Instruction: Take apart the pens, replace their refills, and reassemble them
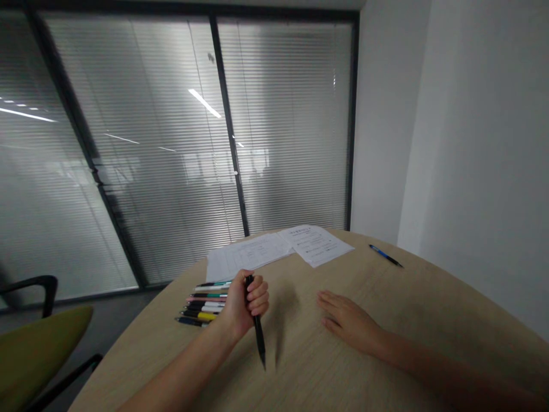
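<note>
My left hand [245, 303] is closed in a fist around a black pen [258, 335], whose tip points down toward the wood-grain table [309, 343] and hangs just above it. Close beside that hand, a row of several colored pens [206, 303] lies side by side, partly hidden by my fist. My right hand [347, 320] rests flat and palm down on the tabletop, holding nothing. Printed paper sheets [278, 246] lie ahead of both hands, and a blue pen [386, 256] lies near the far right edge of the table.
The rounded table edge curves across the view. A chair with an olive seat [38, 343] and black armrest stands at the left, beyond the table. Glass partitions with slatted blinds [171, 143] stand behind the table, and a white wall [450, 114] is at the right.
</note>
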### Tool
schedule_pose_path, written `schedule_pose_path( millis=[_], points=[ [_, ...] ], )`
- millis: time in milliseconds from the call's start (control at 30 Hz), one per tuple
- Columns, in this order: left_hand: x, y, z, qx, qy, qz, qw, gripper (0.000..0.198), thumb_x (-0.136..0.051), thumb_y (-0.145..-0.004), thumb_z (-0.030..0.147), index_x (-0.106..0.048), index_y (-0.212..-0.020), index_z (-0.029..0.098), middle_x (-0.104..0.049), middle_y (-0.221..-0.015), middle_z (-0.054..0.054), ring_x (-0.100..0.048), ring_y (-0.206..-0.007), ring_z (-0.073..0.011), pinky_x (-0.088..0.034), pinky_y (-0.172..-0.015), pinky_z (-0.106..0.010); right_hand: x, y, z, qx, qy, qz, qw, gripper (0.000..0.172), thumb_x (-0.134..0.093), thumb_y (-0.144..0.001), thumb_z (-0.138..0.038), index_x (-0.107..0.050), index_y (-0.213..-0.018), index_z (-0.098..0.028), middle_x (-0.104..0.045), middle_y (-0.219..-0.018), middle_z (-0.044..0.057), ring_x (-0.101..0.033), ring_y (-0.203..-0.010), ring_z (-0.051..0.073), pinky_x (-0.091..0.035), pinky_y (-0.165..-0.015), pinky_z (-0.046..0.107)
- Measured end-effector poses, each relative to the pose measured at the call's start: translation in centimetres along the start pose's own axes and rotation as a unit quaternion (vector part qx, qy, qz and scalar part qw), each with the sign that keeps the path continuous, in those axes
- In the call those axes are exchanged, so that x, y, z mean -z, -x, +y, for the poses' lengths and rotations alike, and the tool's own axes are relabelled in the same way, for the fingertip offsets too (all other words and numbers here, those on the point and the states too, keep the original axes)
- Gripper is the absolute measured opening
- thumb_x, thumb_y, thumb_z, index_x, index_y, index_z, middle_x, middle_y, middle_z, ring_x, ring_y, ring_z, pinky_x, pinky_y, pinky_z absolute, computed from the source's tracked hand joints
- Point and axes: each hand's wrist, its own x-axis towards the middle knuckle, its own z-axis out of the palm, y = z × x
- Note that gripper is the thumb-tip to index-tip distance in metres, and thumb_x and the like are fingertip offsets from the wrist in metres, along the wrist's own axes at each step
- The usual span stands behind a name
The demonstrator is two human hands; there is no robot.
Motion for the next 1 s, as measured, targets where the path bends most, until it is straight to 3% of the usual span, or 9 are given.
schedule_pose_path(
  millis=[233, 533, 1000],
  points=[
    [-0.51, 0.16, 0.57, -0.017, 0.015, 0.012, 1.0, 0.041, -0.043, -0.075, 0.033, -0.026, -0.042, 0.018, -0.012, -0.041, 0.01, -0.013, -0.028, -0.0036, -0.02, -0.025, -0.012, 0.24, -0.06, -0.29, 0.002, 0.027, -0.024, 0.999, 0.046, -0.039, -0.081, -0.029, -0.046, -0.121, -0.006, -0.042, -0.128, 0.014, -0.037, -0.118, 0.022, -0.029, -0.1, 0.036],
    [-0.6, 0.48, 0.73, -0.071, 0.024, -0.008, 0.997, 0.035, -0.042, -0.072, 0.024, -0.026, -0.042, 0.018, -0.014, -0.04, 0.009, -0.02, -0.026, -0.0047, -0.022, -0.026, -0.014, 0.24, -0.03, -0.45, -0.004, 0.034, -0.023, 0.999, 0.047, -0.038, -0.082, -0.029, -0.046, -0.121, -0.005, -0.043, -0.127, 0.014, -0.038, -0.118, 0.022, -0.029, -0.1, 0.036],
    [-0.45, 0.32, 0.73, -0.09, 0.028, -0.005, 0.996, 0.033, -0.04, -0.069, 0.021, -0.023, -0.041, 0.019, -0.011, -0.04, 0.009, -0.017, -0.026, -0.0046, -0.019, -0.026, -0.014, 0.03, -0.09, -0.28, 0.0, 0.026, -0.004, 1.0, 0.044, -0.041, -0.08, -0.026, -0.049, -0.118, -0.006, -0.045, -0.126, 0.015, -0.04, -0.116, 0.023, -0.031, -0.098, 0.036]
  ],
)
